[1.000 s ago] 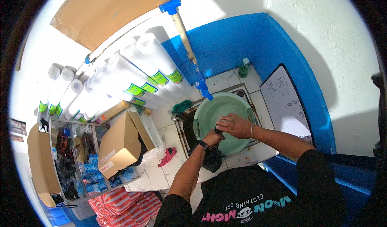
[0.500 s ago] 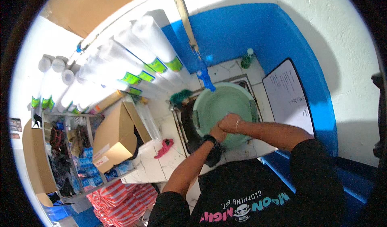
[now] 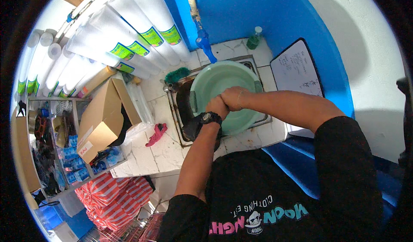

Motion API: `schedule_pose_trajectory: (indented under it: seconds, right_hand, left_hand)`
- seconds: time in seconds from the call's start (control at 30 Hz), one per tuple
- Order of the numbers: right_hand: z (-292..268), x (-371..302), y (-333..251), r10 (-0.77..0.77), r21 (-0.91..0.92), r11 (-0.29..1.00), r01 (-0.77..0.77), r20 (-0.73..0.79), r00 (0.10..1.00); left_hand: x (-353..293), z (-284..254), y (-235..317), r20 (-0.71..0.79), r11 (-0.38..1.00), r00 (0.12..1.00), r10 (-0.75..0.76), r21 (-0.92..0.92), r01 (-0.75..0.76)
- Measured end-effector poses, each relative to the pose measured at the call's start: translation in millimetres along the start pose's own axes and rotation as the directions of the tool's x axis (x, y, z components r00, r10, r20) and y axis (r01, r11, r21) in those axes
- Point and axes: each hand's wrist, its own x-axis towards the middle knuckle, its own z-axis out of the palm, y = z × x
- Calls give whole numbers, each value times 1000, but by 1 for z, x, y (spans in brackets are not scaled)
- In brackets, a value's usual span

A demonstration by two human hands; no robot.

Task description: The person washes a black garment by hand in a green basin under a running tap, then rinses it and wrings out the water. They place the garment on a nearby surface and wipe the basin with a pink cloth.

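Observation:
My left hand (image 3: 218, 107) and my right hand (image 3: 235, 98) are pressed together over the near part of a pale green basin (image 3: 206, 81). The fingers of both are curled in. Whatever lies between them, if anything, is hidden. The basin sits on the metal sink (image 3: 174, 113), and its inside is pale green too. A black cloth (image 3: 192, 129) hangs at the basin's near left side, just beside my left wrist, which wears a dark watch (image 3: 211, 117). Above the basin's far rim is a blue tap (image 3: 206, 48).
A green scrubber (image 3: 177, 75) lies left of the sink, with a pink cloth (image 3: 157, 134) nearer me. A green bottle (image 3: 254, 38) stands in the far corner. On the right leans a whiteboard (image 3: 297, 70). White foam rolls (image 3: 142, 18) and a cardboard box (image 3: 101, 119) fill the left.
The view has shifted, so the basin and sink appear farther left and higher. Both hands remain pressed together over the basin.

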Motion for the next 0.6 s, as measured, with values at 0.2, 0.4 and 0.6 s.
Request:
schedule_pose_trajectory:
  seconds: [0.2, 0.4, 0.6]
  right_hand:
    - [-2, -4, -9, -3, 25, 1000, 1, 81, 997]
    - [2, -8, -12, -84, 43, 996, 82, 64, 994]
    - [10, -9, -14, -27, 106, 994, 22, 43, 999]
  left_hand:
    - [-10, -7, 2, 17, 998, 1000, -6, 60, 5]
    - [-20, -10, 6, -15, 992, 999, 32, 120, -30]
    - [-31, -11, 6, -53, 990, 996, 66, 124, -59]
